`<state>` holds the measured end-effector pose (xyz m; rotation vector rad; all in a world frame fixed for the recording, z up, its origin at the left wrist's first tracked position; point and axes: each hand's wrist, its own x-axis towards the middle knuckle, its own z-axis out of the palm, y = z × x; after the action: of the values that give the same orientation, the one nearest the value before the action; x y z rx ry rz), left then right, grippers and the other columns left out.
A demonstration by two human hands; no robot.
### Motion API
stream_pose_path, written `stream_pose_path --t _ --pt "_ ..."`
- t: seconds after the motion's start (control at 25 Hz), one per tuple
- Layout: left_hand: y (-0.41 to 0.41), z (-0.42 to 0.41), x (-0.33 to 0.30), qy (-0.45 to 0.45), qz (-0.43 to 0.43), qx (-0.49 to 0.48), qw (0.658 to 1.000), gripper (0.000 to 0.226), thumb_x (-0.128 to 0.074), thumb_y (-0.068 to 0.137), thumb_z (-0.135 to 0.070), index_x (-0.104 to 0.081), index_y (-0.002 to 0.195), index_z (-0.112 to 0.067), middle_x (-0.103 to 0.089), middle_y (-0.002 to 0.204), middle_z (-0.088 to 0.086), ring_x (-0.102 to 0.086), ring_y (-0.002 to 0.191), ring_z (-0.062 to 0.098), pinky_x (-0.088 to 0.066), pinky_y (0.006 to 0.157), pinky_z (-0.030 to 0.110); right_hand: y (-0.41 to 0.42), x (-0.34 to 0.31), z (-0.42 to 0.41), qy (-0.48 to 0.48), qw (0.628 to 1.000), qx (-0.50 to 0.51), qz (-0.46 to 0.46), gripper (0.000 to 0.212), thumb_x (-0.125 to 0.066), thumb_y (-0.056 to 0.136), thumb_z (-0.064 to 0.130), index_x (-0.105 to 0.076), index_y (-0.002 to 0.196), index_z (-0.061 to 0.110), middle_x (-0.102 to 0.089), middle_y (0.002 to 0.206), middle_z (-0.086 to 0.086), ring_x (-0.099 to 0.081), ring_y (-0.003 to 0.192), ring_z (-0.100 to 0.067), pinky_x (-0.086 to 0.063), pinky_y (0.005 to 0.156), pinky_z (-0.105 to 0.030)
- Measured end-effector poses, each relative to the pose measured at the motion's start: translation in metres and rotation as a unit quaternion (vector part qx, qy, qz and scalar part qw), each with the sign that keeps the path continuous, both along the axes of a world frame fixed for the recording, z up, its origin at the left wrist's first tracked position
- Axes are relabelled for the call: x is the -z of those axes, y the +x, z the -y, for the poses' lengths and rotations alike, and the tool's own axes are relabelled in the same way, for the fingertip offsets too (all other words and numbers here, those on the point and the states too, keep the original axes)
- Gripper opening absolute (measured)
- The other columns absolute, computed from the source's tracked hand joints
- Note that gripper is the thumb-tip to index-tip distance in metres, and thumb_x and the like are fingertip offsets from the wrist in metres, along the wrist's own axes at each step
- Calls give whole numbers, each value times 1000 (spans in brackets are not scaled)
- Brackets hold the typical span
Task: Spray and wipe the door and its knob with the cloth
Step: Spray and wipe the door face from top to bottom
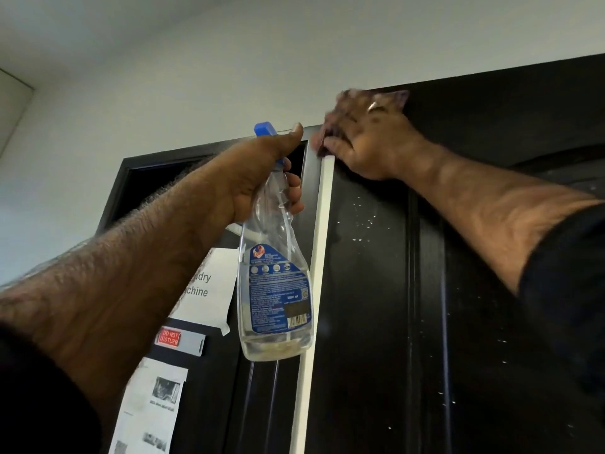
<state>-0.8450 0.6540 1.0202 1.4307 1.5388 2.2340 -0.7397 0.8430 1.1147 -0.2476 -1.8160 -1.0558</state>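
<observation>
We are wiping the door [370, 290] at its top corner: our right hand [366, 139] presses a barely visible cloth [397, 96] there, while our left hand [262, 178] grips the spray bottle [276, 290]. Next, probably wipe down through the droplets [363, 221]; the knob is out of view.

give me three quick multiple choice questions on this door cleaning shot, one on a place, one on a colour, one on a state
1. Where is the right hand?
A. at the door's top corner
B. on the paper notice
C. on the spray bottle

2. What colour is the spray bottle nozzle?
A. red
B. blue
C. green

3. How full is the bottle?
A. full
B. half full
C. nearly empty

Answers: 1 A, the hand presses against the dark door at its top edge. 2 B, the cap above the left hand is blue. 3 C, only a shallow layer of liquid sits at the bottom.
</observation>
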Motion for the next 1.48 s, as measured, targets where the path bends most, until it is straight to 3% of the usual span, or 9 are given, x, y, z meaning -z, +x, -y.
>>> stream_pose_path --t 0.12,0.24,0.32,0.56,0.76,1.0,1.2,1.36,1.48 --pt "-2 3 6 -6 0 5 1000 45 -74 92 -56 -56 96 -14 -65 69 6 -66 54 18 -63 62 38 26 -15 -17 103 990 -5 101 82 -12 104 76 -35 168 28 -24 178 -3 -16 166 -23 -8 134 -44" --pt "-6 1 14 -11 6 3 1000 44 -74 92 -54 -57 96 -14 -65 69 6 -66 54 19 -62 60 38 18 -30 -6 -48 995 -24 -84 77 -21 105 70 -37 166 25 -26 177 -9 -20 165 -31 -11 133 -55" --pt "-10 -1 19 -7 17 0 1000 44 -76 91 -52 -57 99 -14 -66 70 7 -66 53 19 -63 61 38 -9 -5 14 -72 992 0 -105 75 -23 108 66 -30 169 23 -17 179 -11 -13 166 -33 -6 132 -56" --pt "-12 7 26 0 15 5 1000 47 -77 90 -54 -58 102 -14 -67 73 7 -67 58 20 -63 66 41 34 82 -19 118 977 31 177 75 -6 105 70 -11 171 34 -1 180 3 6 167 -18 10 131 -41" --pt "0 0 28 -3 14 21 1000 45 -77 90 -54 -57 100 -14 -68 73 7 -68 58 20 -63 65 41 32 55 -8 -51 994 2 -95 78 -14 106 66 -26 170 24 -15 180 -10 -9 167 -32 -7 134 -57" --pt "4 10 26 1 22 13 1000 50 -78 88 -57 -58 102 -14 -67 70 7 -67 58 20 -64 70 43 54 133 -35 159 960 16 230 66 -19 111 63 -21 170 33 -9 180 -2 -2 168 -24 0 134 -49" --pt "20 5 30 -7 19 7 1000 46 -75 90 -56 -59 104 -15 -67 72 5 -68 57 18 -64 64 39 58 94 -33 -62 992 6 -110 74 -21 109 62 -26 171 22 -13 180 -12 -7 167 -33 -1 133 -53" --pt "32 -1 29 -4 15 18 1000 45 -75 91 -55 -59 104 -16 -68 74 4 -68 57 16 -64 63 38 38 163 -45 123 984 13 125 68 -27 112 59 -27 170 23 -16 179 -10 -9 167 -31 -8 135 -56" --pt "38 -7 29 -10 13 27 999 40 -73 93 -55 -60 94 -17 -66 73 3 -66 57 15 -64 63 37 87 121 -66 54 996 -35 -57 68 -31 110 60 -41 165 21 -31 175 -11 -24 164 -33 -20 131 -58"
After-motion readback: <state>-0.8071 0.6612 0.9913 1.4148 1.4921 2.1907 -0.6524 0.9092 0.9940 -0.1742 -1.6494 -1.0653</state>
